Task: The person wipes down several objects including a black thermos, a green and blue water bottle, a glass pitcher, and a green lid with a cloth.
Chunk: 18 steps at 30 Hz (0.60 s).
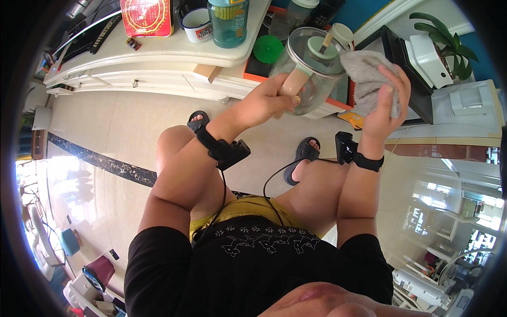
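Note:
My left hand (265,99) grips the pale wooden-looking handle (294,82) of a clear glass pitcher (313,93). A lid with a green centre (323,48) and a small upright knob covers the pitcher's top. My right hand (390,95) holds a bunched grey cloth (366,73) close to the right side of the lid rim. Whether the cloth touches the rim is hard to tell. Part of the cloth lies hidden behind my fingers.
Behind the pitcher, an orange-edged tray (253,73) holds a green scalloped lid (268,49) and several cups. A teal bottle (227,25), an enamel mug (197,27) and a red tin (146,18) stand on the white cabinet (174,51). A potted plant (429,59) stands at right.

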Available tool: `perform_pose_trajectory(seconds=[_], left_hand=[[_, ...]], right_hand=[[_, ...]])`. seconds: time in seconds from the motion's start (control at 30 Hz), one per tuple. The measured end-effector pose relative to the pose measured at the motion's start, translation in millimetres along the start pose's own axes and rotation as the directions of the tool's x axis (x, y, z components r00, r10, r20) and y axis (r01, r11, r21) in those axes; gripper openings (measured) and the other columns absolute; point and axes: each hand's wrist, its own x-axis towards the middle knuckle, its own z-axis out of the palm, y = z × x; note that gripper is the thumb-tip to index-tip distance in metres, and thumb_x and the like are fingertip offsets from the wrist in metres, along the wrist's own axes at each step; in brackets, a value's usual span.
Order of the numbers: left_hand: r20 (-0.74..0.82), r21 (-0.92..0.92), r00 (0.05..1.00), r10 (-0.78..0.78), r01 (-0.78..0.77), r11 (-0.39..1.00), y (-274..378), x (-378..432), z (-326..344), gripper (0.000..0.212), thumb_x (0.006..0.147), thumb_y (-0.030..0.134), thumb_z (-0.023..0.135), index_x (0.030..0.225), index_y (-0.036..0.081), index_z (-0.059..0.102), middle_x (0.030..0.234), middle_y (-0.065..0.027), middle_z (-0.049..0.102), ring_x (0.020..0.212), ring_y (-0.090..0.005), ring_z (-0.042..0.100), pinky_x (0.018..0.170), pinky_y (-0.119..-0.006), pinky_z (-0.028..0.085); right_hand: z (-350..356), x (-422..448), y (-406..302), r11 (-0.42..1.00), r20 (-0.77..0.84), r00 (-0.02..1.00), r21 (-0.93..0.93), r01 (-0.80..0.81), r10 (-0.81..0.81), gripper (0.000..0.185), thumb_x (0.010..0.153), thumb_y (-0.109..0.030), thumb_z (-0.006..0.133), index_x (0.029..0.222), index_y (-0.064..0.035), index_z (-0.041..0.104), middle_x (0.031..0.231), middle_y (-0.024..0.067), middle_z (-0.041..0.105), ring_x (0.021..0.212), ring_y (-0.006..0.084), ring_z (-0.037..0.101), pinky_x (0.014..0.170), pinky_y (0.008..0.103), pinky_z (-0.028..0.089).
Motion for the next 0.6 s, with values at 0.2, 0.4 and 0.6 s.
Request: perform_pose_trajectory(seconds=[0.2,0.4,0.6], left_hand=[[-0.01,0.073,1.0,-0.001,0.002,0.997,-0.8,2.9,14.2,0.04,0.091,0.01,0.056,0.129,0.002,0.043,0.097,-0.0001,0.054,0.089,-0.0086,0.049,0.077,-0.024,0.041],[0.008,0.1,1.0,-0.012,0.011,0.995,-4.0,4.5,16.5,0.038,0.092,0.007,0.056,0.127,-0.001,0.043,0.108,-0.0091,0.058,0.101,-0.0171,0.056,0.088,-0.031,0.047],[-0.001,0.288,0.998,0.061,-0.058,0.956,-11.2,2.8,17.4,0.039,0.091,0.01,0.057,0.126,0.0,0.042,0.111,-0.0133,0.058,0.104,-0.0224,0.057,0.09,-0.035,0.045]], right_hand=[[18.9,-9.6,-36.1,0.992,0.526,0.848,-0.122,0.005,0.06,0.027,0.075,-0.015,0.071,0.102,-0.0149,0.071,0.107,0.0119,0.054,0.093,0.0295,0.059,0.077,0.035,0.05],[26.8,-23.8,-50.7,0.952,0.496,0.844,-0.302,-0.053,0.204,0.033,0.069,-0.007,0.074,0.101,-0.0136,0.069,0.106,0.0123,0.052,0.092,0.0309,0.059,0.074,0.0369,0.05],[43.1,-23.2,-55.1,0.937,0.46,0.872,-0.35,0.003,0.169,0.036,0.063,0.001,0.072,0.096,-0.0089,0.068,0.107,0.013,0.053,0.094,0.0321,0.058,0.078,0.0378,0.05]])
